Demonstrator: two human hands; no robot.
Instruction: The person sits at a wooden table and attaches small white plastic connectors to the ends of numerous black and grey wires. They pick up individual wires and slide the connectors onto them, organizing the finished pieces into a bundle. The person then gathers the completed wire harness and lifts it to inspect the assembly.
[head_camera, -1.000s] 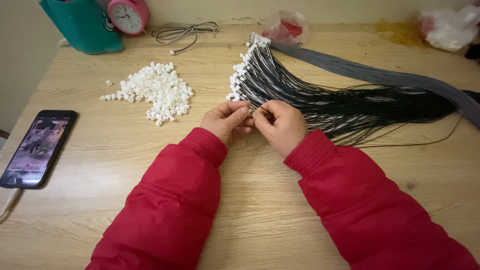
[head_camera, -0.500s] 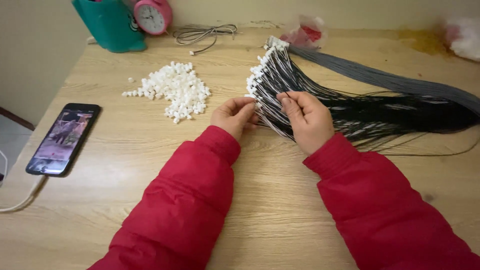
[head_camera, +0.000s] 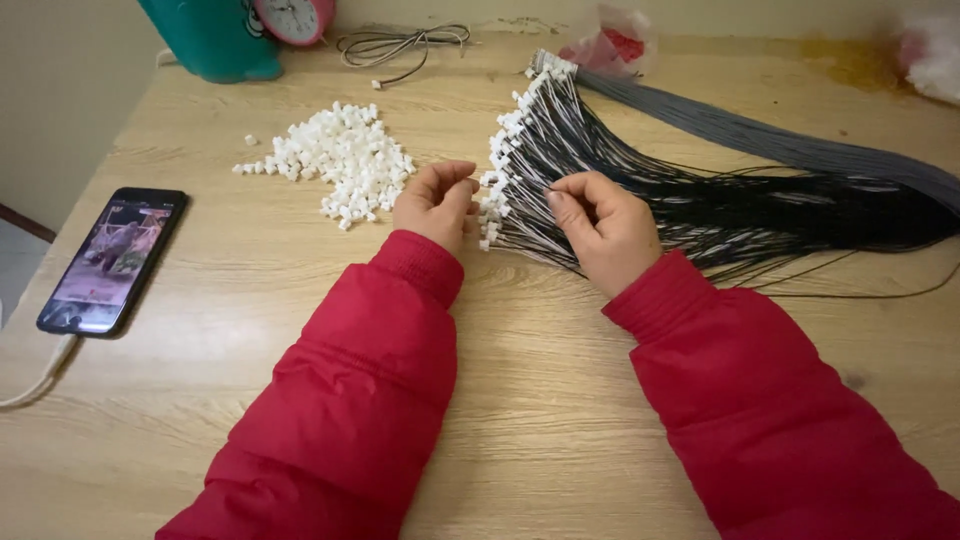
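Black wires fanned across a wooden desk (head_camera: 250, 290), two hands at their white-tipped ends.

The left hand (head_camera: 437, 203) sits curled at centre frame, fingertips pinched together beside the white connectors; the right hand (head_camera: 600, 228) pinches strands of the black wire bundle (head_camera: 720, 205); a pile of loose white connectors (head_camera: 340, 160) lies upper left; a phone (head_camera: 112, 258) lies at far left.

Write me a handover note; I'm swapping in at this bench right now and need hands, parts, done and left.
Left hand: fingers pinched at the capped wire ends, contents hidden.
Right hand: on the black wires, fingers picking at strands.
Loose white caps lie in a pile left of the hands.
Done: the fanned wire ends carry white caps.
Left: plenty of caps remain; uncapped wires cannot be made out.
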